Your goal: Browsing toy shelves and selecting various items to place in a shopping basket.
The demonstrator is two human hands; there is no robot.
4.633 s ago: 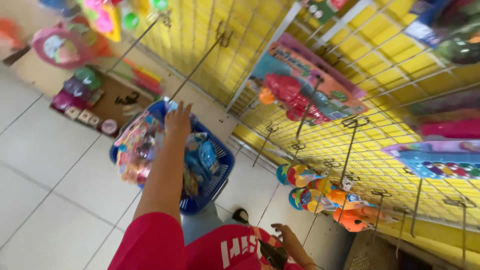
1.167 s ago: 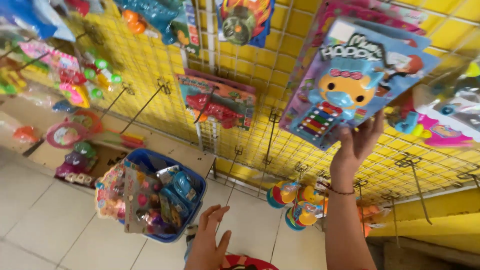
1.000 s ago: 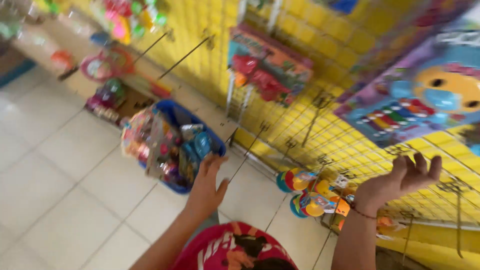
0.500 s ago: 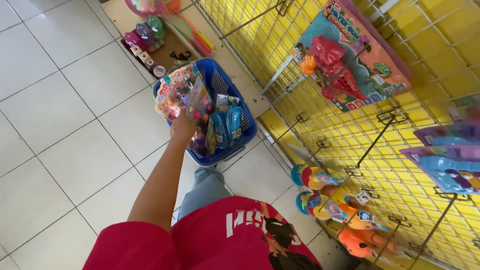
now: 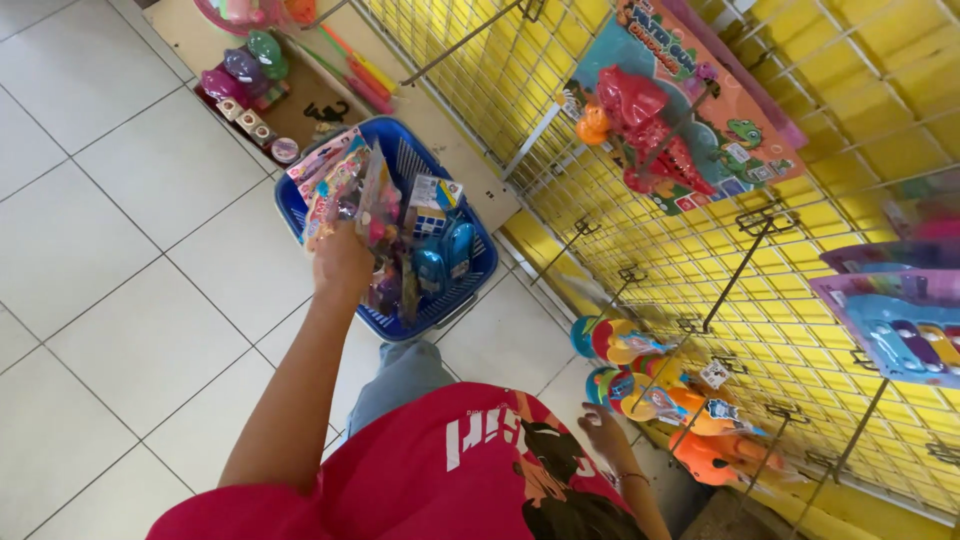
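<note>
My left hand (image 5: 343, 262) reaches down into the blue plastic basket (image 5: 470, 272) on the floor and grips a flat packaged toy (image 5: 335, 185) with pink and clear wrapping, standing on edge among several other toy packs. My right hand (image 5: 604, 432) hangs low beside my red shirt, fingers loosely apart, holding nothing, close to the colourful round toys (image 5: 612, 342) hung on the lower hooks of the yellow wire grid wall (image 5: 830, 170).
A red toy set on a blue card (image 5: 665, 115) hangs on the grid above. A xylophone toy pack (image 5: 900, 325) hangs at right. Metal hooks stick out from the grid. More toys (image 5: 250, 70) lie on cardboard on the white tiled floor beyond the basket.
My right hand let go of the hung toy pack up high and dropped to my side. My left hand went down to the basket and closed on a toy pack.
</note>
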